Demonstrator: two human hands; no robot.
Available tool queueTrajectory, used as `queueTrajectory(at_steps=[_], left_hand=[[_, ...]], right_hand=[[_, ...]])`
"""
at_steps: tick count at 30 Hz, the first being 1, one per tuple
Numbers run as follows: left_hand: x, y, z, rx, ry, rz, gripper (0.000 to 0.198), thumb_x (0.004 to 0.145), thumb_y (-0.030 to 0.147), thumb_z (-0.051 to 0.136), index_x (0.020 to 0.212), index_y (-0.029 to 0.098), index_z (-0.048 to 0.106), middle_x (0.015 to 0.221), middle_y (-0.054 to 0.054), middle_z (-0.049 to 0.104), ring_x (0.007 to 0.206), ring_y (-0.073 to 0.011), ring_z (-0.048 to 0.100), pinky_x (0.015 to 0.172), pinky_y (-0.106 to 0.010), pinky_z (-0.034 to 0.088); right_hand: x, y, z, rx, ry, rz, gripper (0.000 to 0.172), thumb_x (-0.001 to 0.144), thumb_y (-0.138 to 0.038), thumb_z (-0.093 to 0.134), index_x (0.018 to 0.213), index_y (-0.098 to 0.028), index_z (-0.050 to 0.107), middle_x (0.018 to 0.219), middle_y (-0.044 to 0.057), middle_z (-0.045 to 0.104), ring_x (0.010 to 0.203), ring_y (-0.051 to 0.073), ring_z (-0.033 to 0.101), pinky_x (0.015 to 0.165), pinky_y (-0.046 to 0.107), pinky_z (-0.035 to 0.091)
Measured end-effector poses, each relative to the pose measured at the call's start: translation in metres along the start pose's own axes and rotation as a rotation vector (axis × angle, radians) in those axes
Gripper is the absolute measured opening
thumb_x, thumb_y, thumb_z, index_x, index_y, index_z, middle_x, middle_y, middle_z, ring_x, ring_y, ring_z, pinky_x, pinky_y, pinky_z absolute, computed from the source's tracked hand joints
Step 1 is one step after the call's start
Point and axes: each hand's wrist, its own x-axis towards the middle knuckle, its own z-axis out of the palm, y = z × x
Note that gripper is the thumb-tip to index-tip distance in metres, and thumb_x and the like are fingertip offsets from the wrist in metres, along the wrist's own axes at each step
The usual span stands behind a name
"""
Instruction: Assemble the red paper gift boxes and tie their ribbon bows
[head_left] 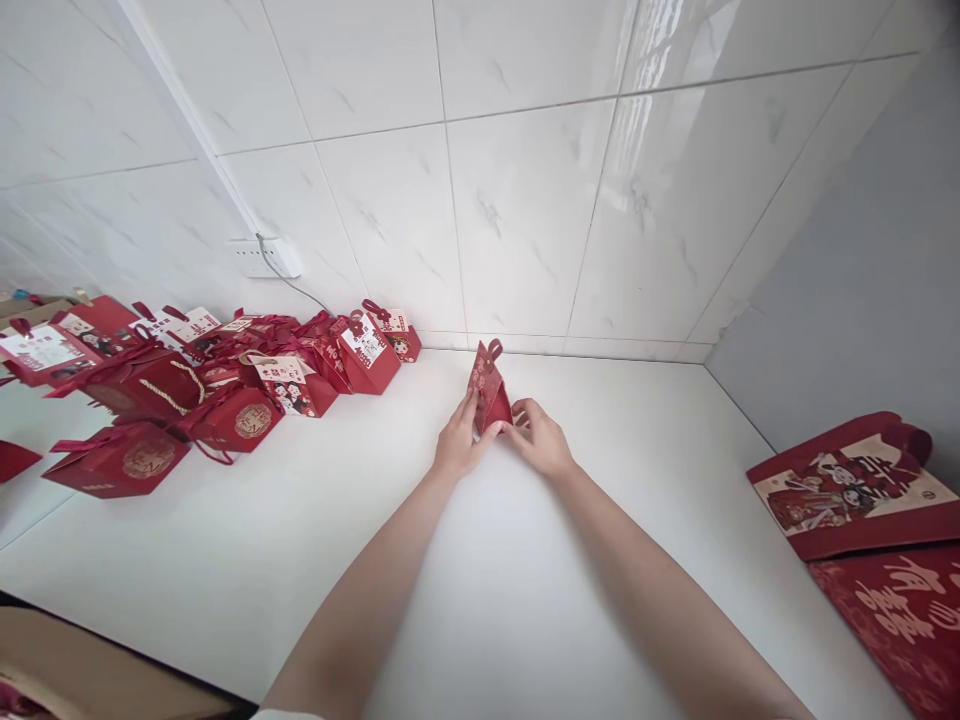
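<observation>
A small red paper gift box (489, 390), partly folded with a looped handle on top, stands on the white table (525, 560) near the wall. My left hand (459, 440) grips its left side with fingers pressed on the flap. My right hand (540, 436) pinches its lower right corner. Both arms reach forward from the bottom of the view.
Several finished red gift boxes (225, 380) with ribbons and printed cards crowd the table's left back. Flat red printed sheets (855, 490) lie at the right edge beside a grey wall. A white tiled wall with a socket (262, 258) stands behind. A cardboard edge (90, 670) sits bottom left.
</observation>
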Motion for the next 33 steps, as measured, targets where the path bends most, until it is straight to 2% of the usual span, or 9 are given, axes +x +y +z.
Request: queueTrajectory(at_steps=[3, 6, 9, 16, 24, 33], left_hand=[[-0.001, 0.000, 0.001, 0.183, -0.003, -0.018, 0.047, 0.083, 0.043, 0.054, 0.125, 0.023, 0.048, 0.119, -0.011, 0.057, 0.104, -0.0262, 0.057, 0.085, -0.036, 0.044], [0.000, -0.006, 0.002, 0.331, -0.035, -0.004, 0.027, 0.086, 0.043, 0.048, 0.098, 0.021, 0.058, 0.089, -0.009, 0.062, 0.082, -0.0245, 0.059, 0.075, -0.035, 0.043], [0.000, -0.011, 0.002, 0.400, -0.109, 0.028, 0.026, 0.090, 0.041, 0.041, 0.087, 0.020, 0.057, 0.076, -0.008, 0.061, 0.072, -0.0236, 0.058, 0.071, -0.034, 0.041], [0.001, -0.013, -0.001, 0.441, -0.195, 0.045, 0.018, 0.088, 0.033, 0.045, 0.088, 0.020, 0.058, 0.074, -0.007, 0.063, 0.070, -0.0226, 0.060, 0.068, -0.031, 0.041], [0.000, -0.014, -0.003, 0.448, -0.207, 0.076, 0.014, 0.084, 0.027, 0.047, 0.085, 0.022, 0.060, 0.072, -0.005, 0.064, 0.065, -0.0211, 0.060, 0.064, -0.029, 0.040], [-0.003, -0.011, 0.000, 0.441, -0.191, 0.100, 0.008, 0.077, 0.024, 0.054, 0.078, 0.023, 0.062, 0.068, -0.003, 0.064, 0.062, -0.0204, 0.059, 0.063, -0.029, 0.039]], right_hand=[[0.001, 0.002, 0.003, -0.145, -0.014, -0.024, 0.023, 0.090, -0.044, 0.043, 0.103, -0.025, 0.048, 0.106, 0.004, 0.061, 0.083, 0.019, 0.060, 0.069, 0.031, 0.044], [0.003, 0.006, 0.005, -0.316, -0.052, -0.036, 0.016, 0.094, -0.035, 0.038, 0.095, -0.023, 0.048, 0.093, 0.003, 0.062, 0.076, 0.018, 0.059, 0.064, 0.029, 0.041], [0.005, 0.009, 0.007, -0.413, -0.072, -0.048, 0.015, 0.094, -0.029, 0.038, 0.085, -0.022, 0.049, 0.084, 0.005, 0.061, 0.072, 0.020, 0.056, 0.061, 0.030, 0.036], [0.005, 0.009, 0.005, -0.462, -0.135, -0.095, 0.020, 0.096, -0.026, 0.034, 0.085, -0.022, 0.050, 0.084, 0.006, 0.060, 0.066, 0.019, 0.055, 0.056, 0.029, 0.030], [0.003, 0.006, 0.003, -0.450, -0.179, -0.103, 0.015, 0.090, -0.023, 0.038, 0.089, -0.022, 0.053, 0.083, 0.004, 0.062, 0.061, 0.017, 0.055, 0.053, 0.028, 0.029], [0.003, 0.008, 0.004, -0.475, -0.151, -0.063, 0.015, 0.087, -0.026, 0.041, 0.078, -0.022, 0.052, 0.073, 0.003, 0.063, 0.058, 0.017, 0.054, 0.053, 0.028, 0.027]])
